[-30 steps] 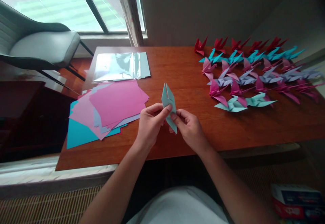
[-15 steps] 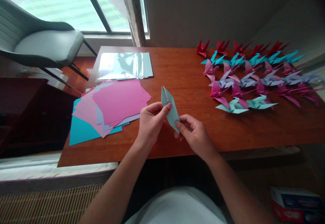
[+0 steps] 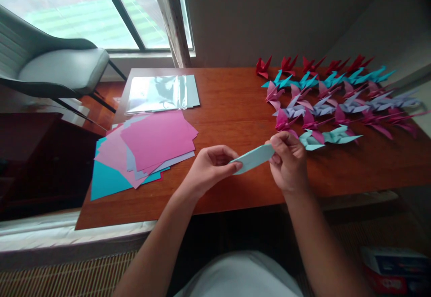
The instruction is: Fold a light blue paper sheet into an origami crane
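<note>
A folded piece of pale mint origami paper (image 3: 254,158) is held above the table, slanting up toward the right. My left hand (image 3: 215,164) pinches its lower left end between thumb and fingers. At its upper right end, my right hand (image 3: 288,160) grips the tip, with the thumb on top; the fingers hide that end. Just behind my right hand stand two mint paper cranes (image 3: 341,135), the nearer one partly covered by the hand.
Rows of paper cranes in red (image 3: 288,65), turquoise (image 3: 306,80), pink, lilac and magenta fill the table's right side. Fanned coloured sheets (image 3: 158,137) lie at the left, with a shiny clear packet (image 3: 158,92) behind them. A chair (image 3: 63,63) stands by the window.
The folded paper has turned from steeply upright to a shallow slant and moved right. My right hand has shifted from its lower end up and right to the far tip; the left still pinches it.
</note>
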Motion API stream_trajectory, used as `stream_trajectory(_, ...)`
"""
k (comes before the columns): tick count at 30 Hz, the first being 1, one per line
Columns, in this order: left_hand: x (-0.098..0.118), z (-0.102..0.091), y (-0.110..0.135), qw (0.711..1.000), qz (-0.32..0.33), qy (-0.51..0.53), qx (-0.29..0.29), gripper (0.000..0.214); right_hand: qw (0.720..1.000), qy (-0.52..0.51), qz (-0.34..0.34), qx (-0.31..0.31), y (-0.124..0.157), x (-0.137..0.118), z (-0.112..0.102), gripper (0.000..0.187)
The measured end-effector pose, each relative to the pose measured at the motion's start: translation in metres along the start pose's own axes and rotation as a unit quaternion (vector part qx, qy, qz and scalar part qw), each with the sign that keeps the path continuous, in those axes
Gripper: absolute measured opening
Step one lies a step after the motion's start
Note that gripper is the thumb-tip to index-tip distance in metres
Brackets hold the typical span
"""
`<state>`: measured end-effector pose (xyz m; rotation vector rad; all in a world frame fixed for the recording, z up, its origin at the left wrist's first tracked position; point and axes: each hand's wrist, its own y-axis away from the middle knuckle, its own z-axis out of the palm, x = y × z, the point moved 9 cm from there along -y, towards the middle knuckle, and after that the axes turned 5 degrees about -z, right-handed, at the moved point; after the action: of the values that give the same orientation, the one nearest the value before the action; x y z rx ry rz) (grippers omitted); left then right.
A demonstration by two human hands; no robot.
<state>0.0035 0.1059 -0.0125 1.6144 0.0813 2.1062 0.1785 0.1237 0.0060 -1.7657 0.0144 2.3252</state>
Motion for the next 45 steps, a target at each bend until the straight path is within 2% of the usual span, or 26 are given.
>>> stream_trajectory(3, -0.008, 0.014, 0.002, 0.997, -0.033, -0.011, -0.075, 0.027, 0.999, 0.031, -0.022, -0.004, -0.008, -0.008, 0.007, 0.029)
stream_trajectory(5, -0.013, 0.023, 0.004, 0.991, -0.046, -0.034, -0.123, 0.027, 0.998, 0.052, -0.019, -0.030, -0.010, -0.009, 0.016, 0.029)
stream_trajectory(7, -0.014, 0.026, 0.006, 0.987, -0.043, -0.064, -0.144, 0.030, 0.997, 0.051, -0.008, -0.061, -0.011, -0.007, 0.024, 0.030)
stream_trajectory(10, -0.009, 0.017, 0.003, 0.991, -0.010, -0.093, -0.098, 0.032, 0.987, 0.048, 0.024, -0.151, -0.007, -0.001, 0.041, 0.029)
stream_trajectory(13, 0.001, 0.007, 0.001, 0.995, 0.034, -0.090, -0.040, 0.031, 0.954, 0.062, 0.082, -0.283, 0.008, 0.011, 0.063, 0.042)
stream_trajectory(16, 0.003, 0.010, 0.000, 0.995, 0.045, -0.065, -0.052, 0.032, 0.921, 0.059, 0.117, -0.366, 0.023, 0.018, 0.077, 0.043)
stream_trajectory(19, 0.003, 0.016, 0.001, 0.995, 0.037, -0.056, -0.070, 0.032, 0.905, 0.036, 0.145, -0.399, 0.027, 0.019, 0.083, 0.041)
stream_trajectory(23, 0.001, 0.011, 0.001, 0.996, 0.028, -0.071, -0.042, 0.032, 0.911, -0.004, 0.144, -0.386, 0.015, 0.008, 0.083, 0.035)
stream_trajectory(26, 0.000, 0.007, 0.001, 0.996, 0.019, -0.084, -0.021, 0.033, 0.921, 0.005, 0.137, -0.366, 0.003, 0.002, 0.083, 0.033)
stream_trajectory(31, 0.001, 0.003, 0.001, 0.997, 0.019, -0.076, -0.005, 0.032, 0.948, -0.015, 0.103, -0.300, -0.011, 0.001, 0.084, 0.032)
stream_trajectory(33, 0.000, 0.002, 0.001, 0.997, 0.016, -0.071, 0.000, 0.033, 0.951, -0.029, 0.099, -0.292, -0.012, 0.003, 0.087, 0.032)
stream_trajectory(39, -0.013, 0.009, -0.001, 0.998, -0.034, -0.037, -0.042, 0.032, 0.963, -0.039, 0.076, -0.254, -0.022, 0.000, 0.084, 0.033)
stream_trajectory(45, -0.012, 0.011, 0.000, 0.998, -0.034, -0.023, -0.053, 0.031, 0.972, -0.020, 0.064, -0.227, -0.031, -0.005, 0.079, 0.034)
